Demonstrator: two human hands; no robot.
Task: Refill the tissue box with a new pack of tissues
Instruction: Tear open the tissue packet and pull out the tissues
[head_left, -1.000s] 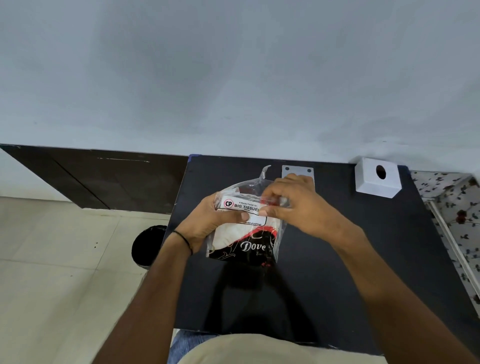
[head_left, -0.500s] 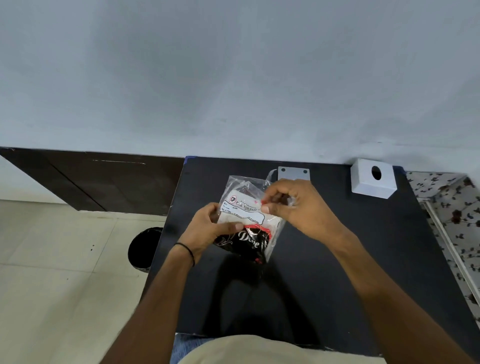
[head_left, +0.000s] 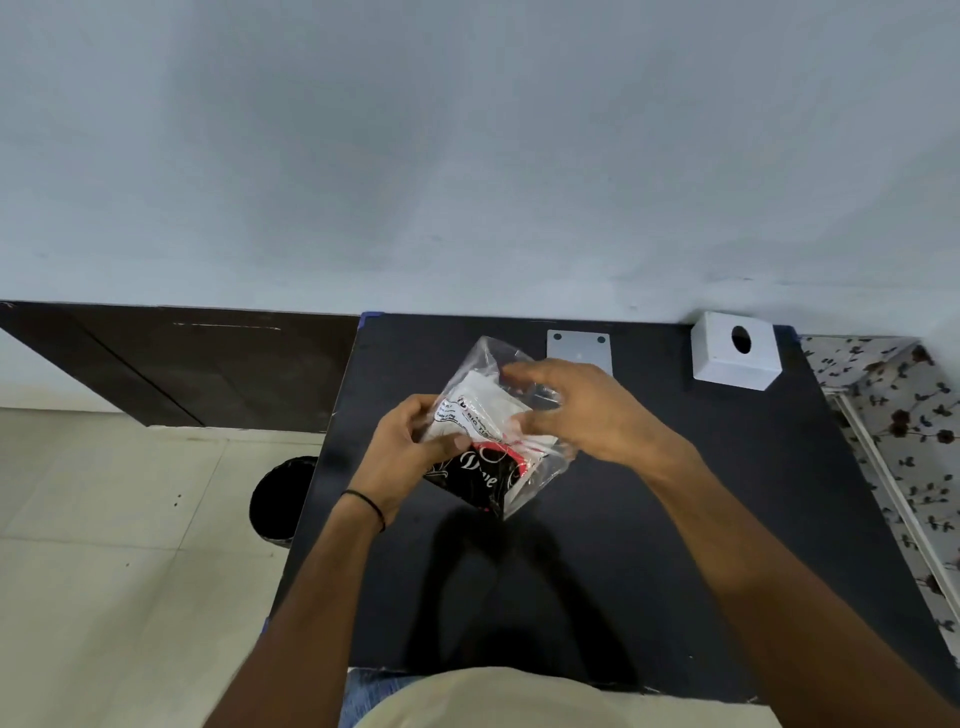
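Note:
A clear plastic tissue pack (head_left: 488, 447), printed black, red and white, is held tilted above the black table (head_left: 649, 545). My left hand (head_left: 410, 447) grips its left side with the thumb across the label. My right hand (head_left: 582, 410) holds the pack's upper right plastic, fingers curled over the top. White tissues show through the open upper end. The white tissue box (head_left: 735, 356) with a round hole on top stands at the table's far right corner, apart from both hands. A flat white plate (head_left: 579, 351) with two small holes lies behind the pack.
A black waste bin (head_left: 278, 499) stands on the tiled floor left of the table. A dark wooden panel (head_left: 171, 364) runs along the wall at left. Floral-patterned cloth (head_left: 904, 441) lies right of the table. A pale wall rises behind.
The pack has tilted further, its top swinging up and left. My right hand has shifted from pinching the top edge to spreading over the upper right plastic.

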